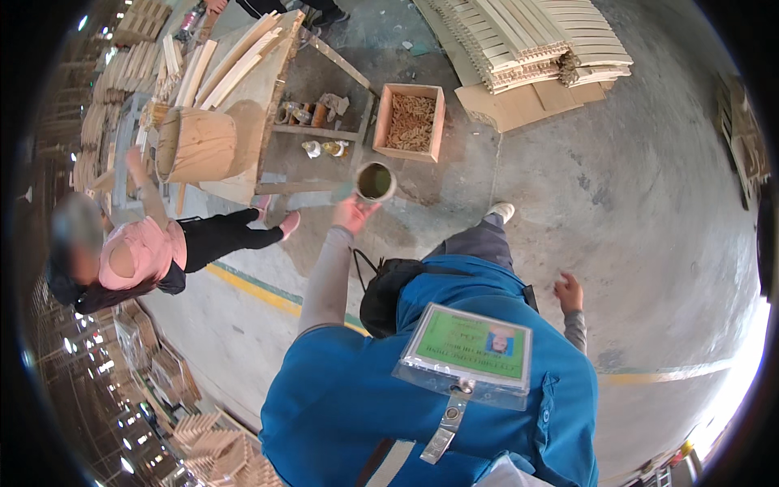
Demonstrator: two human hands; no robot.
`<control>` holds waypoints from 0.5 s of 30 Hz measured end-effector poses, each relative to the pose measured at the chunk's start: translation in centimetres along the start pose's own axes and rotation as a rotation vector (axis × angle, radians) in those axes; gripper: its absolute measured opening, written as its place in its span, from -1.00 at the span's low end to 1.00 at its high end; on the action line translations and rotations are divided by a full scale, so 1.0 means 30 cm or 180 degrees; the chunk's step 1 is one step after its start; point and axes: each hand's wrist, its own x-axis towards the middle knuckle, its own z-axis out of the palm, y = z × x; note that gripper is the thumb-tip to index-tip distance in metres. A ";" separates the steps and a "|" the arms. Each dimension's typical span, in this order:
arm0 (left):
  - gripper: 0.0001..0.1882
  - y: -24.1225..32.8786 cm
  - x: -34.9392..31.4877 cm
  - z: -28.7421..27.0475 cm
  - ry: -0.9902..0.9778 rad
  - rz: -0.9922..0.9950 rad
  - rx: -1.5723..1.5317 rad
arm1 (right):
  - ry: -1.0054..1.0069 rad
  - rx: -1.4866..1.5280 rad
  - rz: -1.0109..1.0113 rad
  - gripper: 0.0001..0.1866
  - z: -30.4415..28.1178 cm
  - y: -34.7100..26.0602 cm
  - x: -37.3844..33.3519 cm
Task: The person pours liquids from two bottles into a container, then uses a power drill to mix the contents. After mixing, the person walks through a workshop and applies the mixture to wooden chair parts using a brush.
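The left hand (pixel 355 214) is stretched forward at the end of a grey-sleeved arm and is closed around the underside of a small round metal can (pixel 375 181) with a dark greenish inside, holding it up with its open mouth toward the camera. The can sits in the air above the concrete floor (pixel 633 203), just in front of the lower shelf of a rough wooden table (pixel 268 105). The right hand (pixel 569 292) hangs free at the person's side, fingers loosely curled and holding nothing, well apart from the can.

Beyond the can, a square open wooden box filled with short pale wooden pieces (pixel 411 120) stands on the floor beside the table. On the table's shelf lie a few small bottles and scraps. On the table top rest long pale wooden slats (pixel 231 65) and a round wooden tub lying on its side (pixel 197 146). A seated person in a pink top and black trousers (pixel 154 252) reaches toward the tub. Farther off, stacked pale wooden slatted panels (pixel 535 36) lie on cardboard. A yellow line (pixel 251 288) is painted across the floor.
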 end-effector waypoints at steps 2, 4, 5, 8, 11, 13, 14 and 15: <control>-0.70 -0.005 0.039 0.067 0.0553 0.0160 -0.0285 | 0.0264 0.0644 0.1161 -0.68 -0.230 0.186 0.006; -0.68 -0.029 0.052 0.130 0.0950 0.0209 -0.0531 | 0.0397 0.0438 0.1430 -0.78 -0.471 0.324 -0.079; -0.67 -0.039 0.077 0.196 0.0878 0.0265 -0.0610 | 0.0468 0.0253 0.1663 -0.78 -0.576 0.355 -0.122; -0.67 -0.073 0.173 0.464 0.0417 0.0365 -0.0412 | 0.0528 0.0625 0.2541 -0.77 -0.738 0.408 -0.181; -0.67 -0.136 0.288 0.812 -0.0253 0.0335 -0.0214 | 0.0444 0.0933 0.2735 -0.76 -0.844 0.431 -0.126; -0.68 -0.194 0.366 1.052 -0.0711 0.0323 -0.0239 | 0.0290 0.1072 0.2661 -0.75 -0.918 0.445 -0.042; -0.70 -0.284 0.411 1.231 -0.0775 0.0247 -0.0136 | 0.0381 0.1075 0.2655 -0.75 -0.976 0.460 -0.003; -0.70 -0.340 0.438 1.368 -0.0719 0.0127 -0.0078 | 0.0388 0.1080 0.2579 -0.75 -1.036 0.468 0.056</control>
